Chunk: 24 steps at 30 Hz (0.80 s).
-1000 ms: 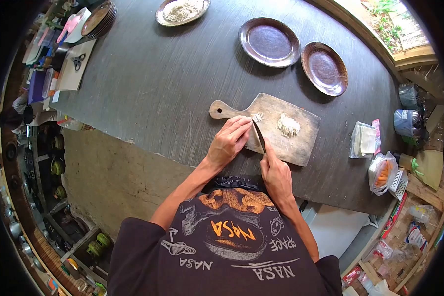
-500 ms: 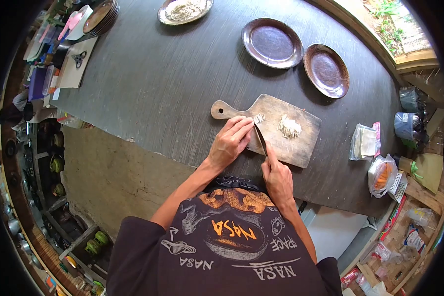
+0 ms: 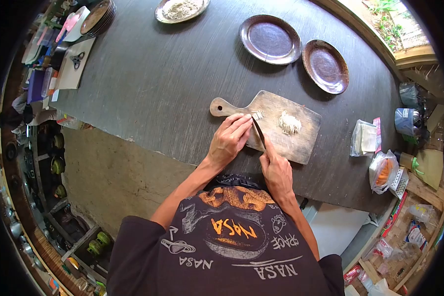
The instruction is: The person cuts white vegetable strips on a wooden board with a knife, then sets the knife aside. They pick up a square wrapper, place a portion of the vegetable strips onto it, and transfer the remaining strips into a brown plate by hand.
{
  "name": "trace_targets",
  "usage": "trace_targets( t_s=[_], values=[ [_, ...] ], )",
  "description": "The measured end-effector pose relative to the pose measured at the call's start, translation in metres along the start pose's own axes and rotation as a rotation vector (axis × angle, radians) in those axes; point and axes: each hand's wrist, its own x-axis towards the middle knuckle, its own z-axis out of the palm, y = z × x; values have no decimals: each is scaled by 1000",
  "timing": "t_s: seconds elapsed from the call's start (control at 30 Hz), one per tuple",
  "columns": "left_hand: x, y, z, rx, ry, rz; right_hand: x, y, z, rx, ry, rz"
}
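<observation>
A wooden cutting board (image 3: 296, 145) with a handle lies on the dark table. My right hand (image 3: 276, 170) is closed round the handle of a knife (image 3: 258, 131), whose dark blade slants up and left over the board. Beside the blade tip, my left hand (image 3: 229, 137) has its fingers bent and pressed together at the board's left part; what they hold, if anything, is hidden. Small pale cut strips (image 3: 258, 115) lie just past my left fingertips. A heap of pale shreds (image 3: 289, 123) rests on the middle of the board.
Beyond the board are two brown plates (image 3: 270, 39) (image 3: 325, 66) and a dish of pale shreds (image 3: 181, 8). Right of the board lie a plastic packet (image 3: 364, 139) and a bag of orange pieces (image 3: 383, 171). Scissors (image 3: 76, 60) and stacked plates (image 3: 97, 18) are at the far left.
The view has shifted slightly, so the table items sit a little higher. The knife blade stands a little steeper beside my left fingertips. Both hands keep their closed poses.
</observation>
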Motion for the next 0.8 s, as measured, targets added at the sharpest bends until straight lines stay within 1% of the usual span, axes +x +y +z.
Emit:
trace_targets(
  t_s=[0.07, 0.2, 0.27, 0.4, 0.7, 0.8],
  values=[
    [2, 1, -1, 12, 10, -1, -4, 3, 1, 38, -17, 33],
    [-1, -1, -2, 18, -5, 4, -9, 6, 1, -6, -16, 19],
    [-1, -3, -1, 7, -6, 18, -8, 8, 5, 64, 28, -25],
    [-1, -1, -3, -4, -5, 15, -1, 2, 2, 67, 18, -10],
    [0, -2, -4, -4, -2, -6, 2, 2, 5, 32, 19, -27],
    [-1, 5, -6, 9, -13, -16, -4, -4, 3, 1, 16, 17]
  ],
)
